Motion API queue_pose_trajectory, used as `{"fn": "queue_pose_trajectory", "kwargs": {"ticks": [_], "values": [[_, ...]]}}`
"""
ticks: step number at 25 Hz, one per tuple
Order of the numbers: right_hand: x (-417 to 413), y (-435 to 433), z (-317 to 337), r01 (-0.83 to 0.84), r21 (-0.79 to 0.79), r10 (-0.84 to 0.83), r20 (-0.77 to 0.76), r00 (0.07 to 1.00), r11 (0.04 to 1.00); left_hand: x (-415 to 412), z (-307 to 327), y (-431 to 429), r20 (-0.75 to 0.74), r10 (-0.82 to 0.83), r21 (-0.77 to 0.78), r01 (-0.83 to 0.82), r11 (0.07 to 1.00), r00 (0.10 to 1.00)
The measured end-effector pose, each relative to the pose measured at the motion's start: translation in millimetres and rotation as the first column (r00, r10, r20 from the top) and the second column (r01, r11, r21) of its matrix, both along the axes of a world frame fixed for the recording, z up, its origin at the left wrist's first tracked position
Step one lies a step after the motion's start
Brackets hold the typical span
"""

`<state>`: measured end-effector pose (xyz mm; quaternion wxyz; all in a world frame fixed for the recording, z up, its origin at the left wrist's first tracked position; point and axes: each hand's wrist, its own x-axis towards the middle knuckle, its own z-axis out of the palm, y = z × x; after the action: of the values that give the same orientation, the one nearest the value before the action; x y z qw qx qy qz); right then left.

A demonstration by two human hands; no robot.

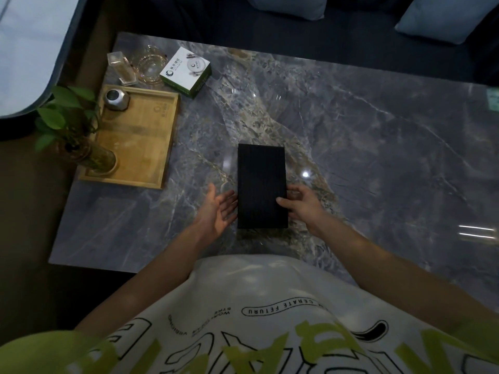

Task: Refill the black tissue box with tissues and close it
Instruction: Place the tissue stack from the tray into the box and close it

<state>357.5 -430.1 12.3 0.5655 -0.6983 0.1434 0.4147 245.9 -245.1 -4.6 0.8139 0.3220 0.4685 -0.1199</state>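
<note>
The black tissue box (261,186) lies flat on the grey marble table (378,147), its ribbed plain face up and no opening showing. My left hand (217,209) is beside the box's left side, palm turned toward it, fingers straight, fingertips at the edge. My right hand (301,202) grips the box's right side, thumb on the top face and fingers curled round the edge. A white and green tissue pack (186,72) stands at the table's far left.
A wooden tray (145,147) at the left holds a small metal tin (116,99) and a plant in a glass vase (89,155). Behind it are a glass ashtray (151,64) and a clear container (121,67). A sofa with cushions (448,17) lies beyond the table.
</note>
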Motion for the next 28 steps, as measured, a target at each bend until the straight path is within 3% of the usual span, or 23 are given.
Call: {"fn": "queue_pose_trajectory", "kwargs": {"ticks": [22, 25, 28], "values": [[-2, -2, -12, -0.055, -0.072, 0.059, 0.061, 0.996, 0.996, 1, 5, -2, 0.010, -0.042, 0.025, 0.042, 0.999, 0.999], [-1, 1, -13, -0.077, -0.123, 0.089, 0.091, 0.992, 0.989, 5, -1, -5, -0.002, -0.110, 0.116, 0.109, 0.987, 0.994], [1, 3, -10, -0.161, -0.177, 0.188, 0.148, 0.971, 0.971, 13, -3, -8, -0.023, -0.261, 0.314, 0.255, 0.915, 0.965]]}}
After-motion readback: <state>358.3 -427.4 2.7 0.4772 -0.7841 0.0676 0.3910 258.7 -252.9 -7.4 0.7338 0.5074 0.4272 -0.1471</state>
